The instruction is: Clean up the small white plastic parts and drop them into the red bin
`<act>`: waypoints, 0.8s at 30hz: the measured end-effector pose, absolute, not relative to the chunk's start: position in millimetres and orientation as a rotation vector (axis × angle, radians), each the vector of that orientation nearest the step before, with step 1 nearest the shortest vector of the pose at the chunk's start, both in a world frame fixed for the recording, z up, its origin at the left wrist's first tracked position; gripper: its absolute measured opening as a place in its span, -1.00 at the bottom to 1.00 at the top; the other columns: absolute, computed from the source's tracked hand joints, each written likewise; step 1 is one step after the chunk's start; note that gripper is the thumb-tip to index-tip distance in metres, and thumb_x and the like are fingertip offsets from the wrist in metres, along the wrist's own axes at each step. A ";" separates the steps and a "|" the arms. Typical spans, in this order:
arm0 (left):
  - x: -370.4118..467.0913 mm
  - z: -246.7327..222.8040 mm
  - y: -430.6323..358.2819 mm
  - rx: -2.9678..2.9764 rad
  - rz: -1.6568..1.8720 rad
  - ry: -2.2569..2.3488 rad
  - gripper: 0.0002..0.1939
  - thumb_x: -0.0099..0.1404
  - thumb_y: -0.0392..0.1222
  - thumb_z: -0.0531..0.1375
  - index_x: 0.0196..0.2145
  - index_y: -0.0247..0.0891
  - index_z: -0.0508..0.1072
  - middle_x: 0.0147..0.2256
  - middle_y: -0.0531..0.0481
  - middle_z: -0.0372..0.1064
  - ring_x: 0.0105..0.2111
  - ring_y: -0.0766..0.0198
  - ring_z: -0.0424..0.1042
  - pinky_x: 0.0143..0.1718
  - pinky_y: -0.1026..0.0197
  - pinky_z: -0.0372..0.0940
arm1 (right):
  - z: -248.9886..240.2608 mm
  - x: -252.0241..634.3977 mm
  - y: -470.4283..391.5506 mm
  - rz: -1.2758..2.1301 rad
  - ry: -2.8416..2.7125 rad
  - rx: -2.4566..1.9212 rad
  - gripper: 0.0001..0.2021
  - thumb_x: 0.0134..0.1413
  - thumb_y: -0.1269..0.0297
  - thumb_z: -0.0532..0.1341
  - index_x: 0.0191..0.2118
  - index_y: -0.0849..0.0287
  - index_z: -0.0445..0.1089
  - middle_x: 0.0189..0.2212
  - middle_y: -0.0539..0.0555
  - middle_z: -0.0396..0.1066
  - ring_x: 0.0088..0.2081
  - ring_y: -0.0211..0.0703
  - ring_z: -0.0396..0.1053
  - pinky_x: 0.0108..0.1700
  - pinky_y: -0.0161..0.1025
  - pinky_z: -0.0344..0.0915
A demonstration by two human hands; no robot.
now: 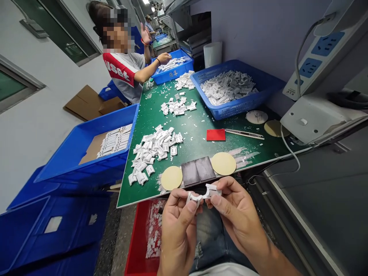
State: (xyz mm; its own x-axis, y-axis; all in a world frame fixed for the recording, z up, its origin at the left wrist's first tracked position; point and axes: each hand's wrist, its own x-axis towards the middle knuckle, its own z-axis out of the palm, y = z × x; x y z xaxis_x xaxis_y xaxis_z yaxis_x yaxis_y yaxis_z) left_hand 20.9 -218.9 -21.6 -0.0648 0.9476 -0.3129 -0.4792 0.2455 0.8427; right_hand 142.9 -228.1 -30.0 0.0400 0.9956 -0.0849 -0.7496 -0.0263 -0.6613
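In front of the table's near edge, my left hand [179, 220] pinches a small white plastic piece [194, 197] with a curved notch. Thumb and fingers of my right hand [237, 209] grip a second white plastic piece [212, 190] of similar shape. The two pieces meet or nearly meet between my hands; I cannot tell whether they are joined. Just beyond lie a dark rectangular block [198, 171] and two round pale yellow discs, one on the left [171, 178] and one on the right [223, 164]. A heap of similar white pieces [156, 147] lies on the table's left side.
The green table [189, 124] also bears a red square [216, 135], a thin knife-like tool [244, 133] and a blue basket [221, 112] of white pieces. A red bin [138, 237] stands below, a blue bin [86, 134] at left. A co-worker [123, 69] sits beyond.
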 end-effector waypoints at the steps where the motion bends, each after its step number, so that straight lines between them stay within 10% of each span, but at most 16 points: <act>1: 21.4 -21.2 -218.7 0.572 1.281 1.077 -0.68 -0.06 -0.12 0.44 -0.40 -0.21 0.41 -0.44 0.04 0.41 -0.44 0.32 0.42 -0.36 0.27 0.38 | -30.5 142.9 -227.5 1.477 -0.499 -0.652 -0.84 0.05 0.34 0.35 -0.24 0.06 0.39 -0.31 -0.07 0.45 -0.33 -0.38 0.42 -0.21 -0.42 0.37; 11: 8.2 -33.3 -207.4 0.629 1.330 1.246 -0.49 -0.02 -0.17 0.44 -0.11 -0.23 0.40 -0.21 -0.07 0.48 -0.29 0.28 0.50 -0.28 0.31 0.38 | -47.8 163.2 -227.9 1.013 -0.971 -1.176 -0.83 0.10 0.26 0.31 -0.15 -0.01 0.49 -0.21 0.01 0.50 -0.19 -0.22 0.45 -0.11 -0.31 0.38; 24: 8.4 -17.9 -75.2 1.947 0.806 1.526 -0.75 0.23 -0.19 0.22 -0.11 -0.20 0.46 -0.31 -0.04 0.52 -0.30 0.19 0.49 -0.21 0.20 0.29 | -30.2 195.0 -79.2 0.190 -2.328 -1.369 -0.69 0.28 0.28 0.08 0.07 0.08 0.42 0.02 0.15 0.41 0.05 -0.07 0.28 0.07 -0.10 0.20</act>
State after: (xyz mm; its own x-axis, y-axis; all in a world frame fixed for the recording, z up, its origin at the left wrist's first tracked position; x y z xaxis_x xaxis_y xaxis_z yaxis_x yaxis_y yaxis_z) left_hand 8.4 -75.2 -17.9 0.1828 0.9746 0.1292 0.6562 -0.2188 0.7222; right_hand 195.0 -79.2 -30.2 -0.4194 0.8588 0.2943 0.7998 0.5029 -0.3277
